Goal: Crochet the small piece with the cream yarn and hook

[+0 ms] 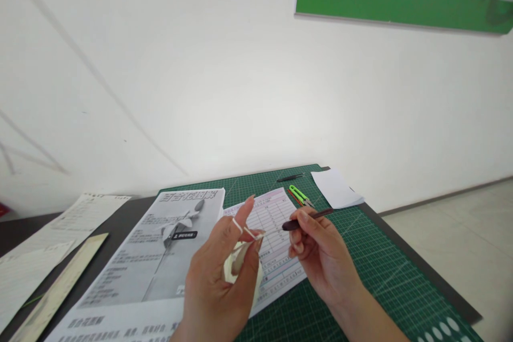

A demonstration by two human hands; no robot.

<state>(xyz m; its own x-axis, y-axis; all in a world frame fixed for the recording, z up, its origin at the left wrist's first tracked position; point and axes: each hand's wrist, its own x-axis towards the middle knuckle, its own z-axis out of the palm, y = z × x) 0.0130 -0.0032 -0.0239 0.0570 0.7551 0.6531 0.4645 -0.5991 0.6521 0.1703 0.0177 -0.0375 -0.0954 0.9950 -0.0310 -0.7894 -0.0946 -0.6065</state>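
Observation:
My left hand [218,272] is over the printed sheets, its index finger raised with white yarn [238,226] looped round it. Thumb and a fingertip pinch the yarn near a small white bit. Behind the thumb, partly hidden by that hand, is a pale cream roll of yarn [229,268]. To its right, my right hand [320,256] is closed round a dark brown crochet hook [290,225], held like a pen with its thick end towards the left hand. The hook's fine tip cannot be made out. Hook and yarn are apart.
A green cutting mat [372,256] lies under a pattern sheet [140,256] and a table-printed sheet [276,208]. Green thread snips [298,195], black tweezers [290,177] and white paper [334,188] lie behind. At left are a ruler-like strip [66,288] and papers [76,219]. A white wall [240,91] rises behind.

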